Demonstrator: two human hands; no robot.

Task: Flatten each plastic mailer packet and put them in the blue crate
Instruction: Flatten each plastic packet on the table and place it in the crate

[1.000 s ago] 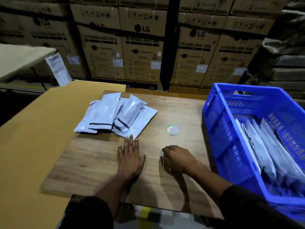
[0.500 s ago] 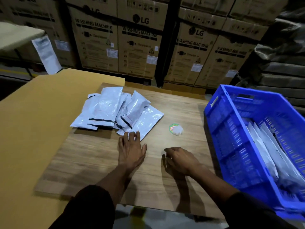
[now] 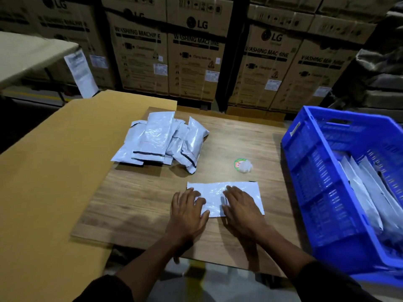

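One white plastic mailer packet (image 3: pixel 214 194) lies flat on the wooden board (image 3: pixel 135 199) in front of me. My left hand (image 3: pixel 188 211) presses on its left end with straight fingers. My right hand (image 3: pixel 243 209) presses flat on its right half. A pile of several puffy mailer packets (image 3: pixel 161 140) sits at the board's far left. The blue crate (image 3: pixel 322 179) stands at the right and holds several flattened packets (image 3: pixel 370 192) leaning inside.
A small round green-and-red sticker with a crumpled bit of clear plastic (image 3: pixel 243 165) lies between the pile and the crate. Brown cardboard (image 3: pixel 50 171) covers the table at left. Stacked washing machine boxes (image 3: pixel 196 55) fill the background.
A packet that lay at the near edge of the pile now lies flat in front of me. Both hands, earlier resting on bare board, now press on it.
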